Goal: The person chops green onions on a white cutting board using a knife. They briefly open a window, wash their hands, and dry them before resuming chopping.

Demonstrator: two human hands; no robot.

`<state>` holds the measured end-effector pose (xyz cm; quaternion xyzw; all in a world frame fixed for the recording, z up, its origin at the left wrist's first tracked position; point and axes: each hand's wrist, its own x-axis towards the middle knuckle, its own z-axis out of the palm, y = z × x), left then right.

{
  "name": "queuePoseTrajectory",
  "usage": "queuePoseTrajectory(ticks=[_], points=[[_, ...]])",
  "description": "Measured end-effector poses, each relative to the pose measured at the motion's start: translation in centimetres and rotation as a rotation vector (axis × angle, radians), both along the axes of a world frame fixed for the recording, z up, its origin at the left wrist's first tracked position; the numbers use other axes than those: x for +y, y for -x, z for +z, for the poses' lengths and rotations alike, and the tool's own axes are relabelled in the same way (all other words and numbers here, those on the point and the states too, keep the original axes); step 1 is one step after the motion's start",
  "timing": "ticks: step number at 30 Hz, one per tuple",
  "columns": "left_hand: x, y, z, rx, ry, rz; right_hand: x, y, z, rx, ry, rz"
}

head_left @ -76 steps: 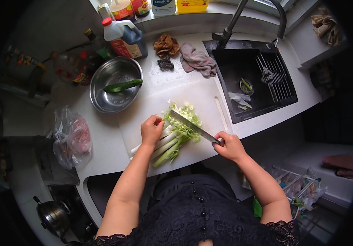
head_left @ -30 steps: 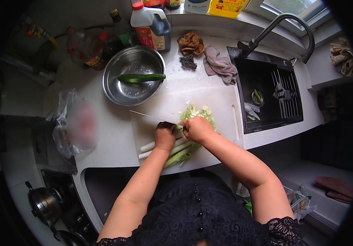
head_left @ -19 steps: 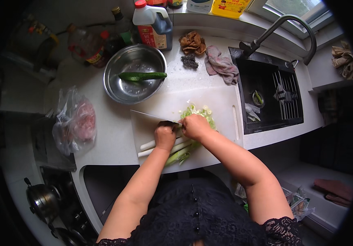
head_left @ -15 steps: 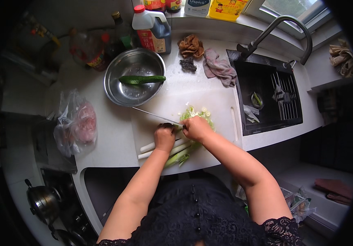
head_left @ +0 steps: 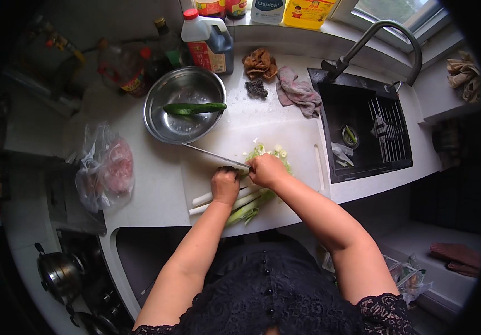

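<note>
My right hand (head_left: pixel 268 170) is closed round the handle of a kitchen knife, which the fingers cover. The knife's blade (head_left: pixel 212 154) points to the far left, its tip close by the steel bowl. Just left of the handle, my left hand (head_left: pixel 225 185) has its fingers curled down on a scallion, mostly hidden beneath them. More whole scallions (head_left: pixel 201 210), white at one end and green at the other, lie under my left wrist. Chopped scallion (head_left: pixel 278 152) is heaped beyond and beside my right hand. All this rests on a pale cutting board (head_left: pixel 302 142).
A steel bowl (head_left: pixel 152 120) holding a green cucumber (head_left: pixel 195 108) stands at the far left of the board. Bagged meat (head_left: pixel 119 167) lies further left. Behind are a large jug (head_left: pixel 210 47), a scrubber (head_left: pixel 256 88) and a cloth (head_left: pixel 298 94). A black sink (head_left: pixel 330 123) is at right.
Hands and knife keep nearly the same place over the board. The whole view has shifted very slightly.
</note>
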<state>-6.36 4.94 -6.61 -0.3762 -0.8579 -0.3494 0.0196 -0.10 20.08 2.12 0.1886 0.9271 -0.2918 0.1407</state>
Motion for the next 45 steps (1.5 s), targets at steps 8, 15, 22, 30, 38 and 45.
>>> queuePoseTrajectory(ticks=[8, 15, 22, 30, 38, 45], points=[[-0.2, -0.1, -0.7, 0.002, -0.021, 0.01, -0.1, 0.0, 0.7, -0.064, -0.063, 0.089], [-0.4, -0.1, -1.1, 0.015, -0.011, 0.009, -0.5, 0.5, 0.1, -0.06, -0.046, 0.056], [-0.3, -0.1, -0.7, 0.035, -0.043, 0.021, -0.7, 0.1, 0.9, -0.03, -0.03, 0.052], [-0.1, -0.1, -0.9, 0.004, -0.062, 0.008, -0.8, 0.4, 0.1, -0.035, -0.059, 0.051], [-0.1, 0.1, -0.5, 0.011, -0.047, 0.004, -0.2, 0.2, 1.1, -0.028, -0.014, 0.034], [-0.1, 0.0, -0.4, 0.0, -0.059, -0.004, 0.1, 0.6, 1.1, -0.124, -0.048, 0.084]])
